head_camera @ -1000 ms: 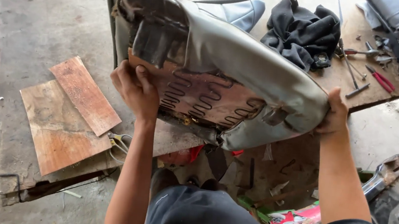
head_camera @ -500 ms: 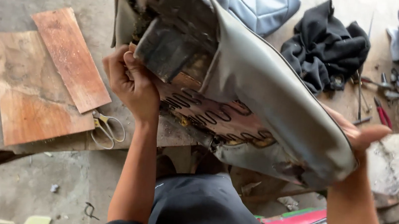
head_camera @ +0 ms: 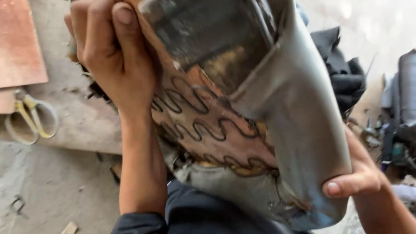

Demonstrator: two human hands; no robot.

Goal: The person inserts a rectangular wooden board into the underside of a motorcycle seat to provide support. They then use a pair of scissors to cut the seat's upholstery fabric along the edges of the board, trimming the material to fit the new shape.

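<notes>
Head view: a seat cushion [head_camera: 249,111] is held up close to the camera, tilted, its underside turned toward the wearer so that the zigzag springs [head_camera: 202,126] and the worn brown backing are exposed; its grey cover [head_camera: 299,115] is wrapped over the edge toward 3 o'clock. The left hand [head_camera: 115,54], at 10 o'clock, is closed over the upper edge, fingers curled onto the backing, so the weight appears steadied from above; the right hand [head_camera: 360,172], at 4 o'clock, is clasped on the lower corner, thumb on the cover, seemingly as support from beneath. Yellow-handled scissors [head_camera: 32,115] lie at 9 o'clock beside a reddish board [head_camera: 8,21]; black cloth [head_camera: 345,69] is seen at 2 o'clock.
</notes>
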